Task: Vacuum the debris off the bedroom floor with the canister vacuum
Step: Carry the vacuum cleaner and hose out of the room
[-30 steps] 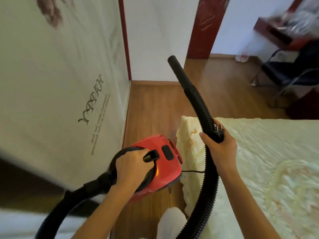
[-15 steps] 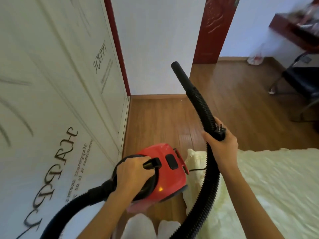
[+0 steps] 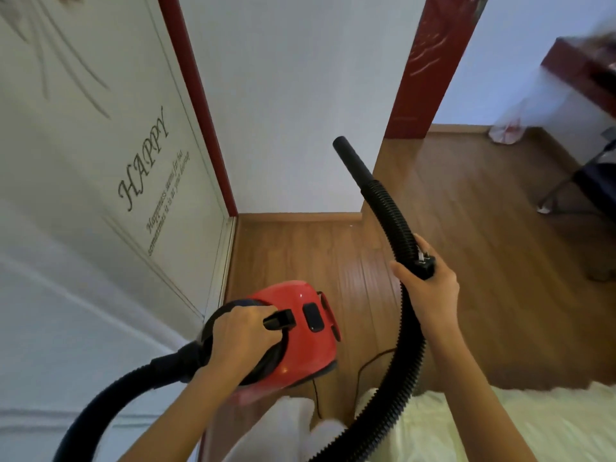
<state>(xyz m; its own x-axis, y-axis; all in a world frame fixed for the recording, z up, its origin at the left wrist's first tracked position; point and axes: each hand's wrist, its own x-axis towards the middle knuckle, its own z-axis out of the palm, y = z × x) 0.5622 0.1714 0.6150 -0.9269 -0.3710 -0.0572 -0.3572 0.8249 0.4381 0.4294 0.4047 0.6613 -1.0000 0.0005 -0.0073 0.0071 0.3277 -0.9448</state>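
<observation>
canister vacuum [image 3: 300, 328] carried above wood floor [image 3: 500, 261] by its top handle, gripped by left hand [image 3: 241, 338] | hose [image 3: 393, 215] and plug [image 3: 424, 264] clasped together by right hand [image 3: 430, 295] | judged light, rigid; hose floppy, best held near nozzle

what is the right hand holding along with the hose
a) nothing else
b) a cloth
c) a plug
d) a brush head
c: the right hand wraps the black hose with a black plug pressed against it, its metal prongs sticking up past the fingers.
</observation>
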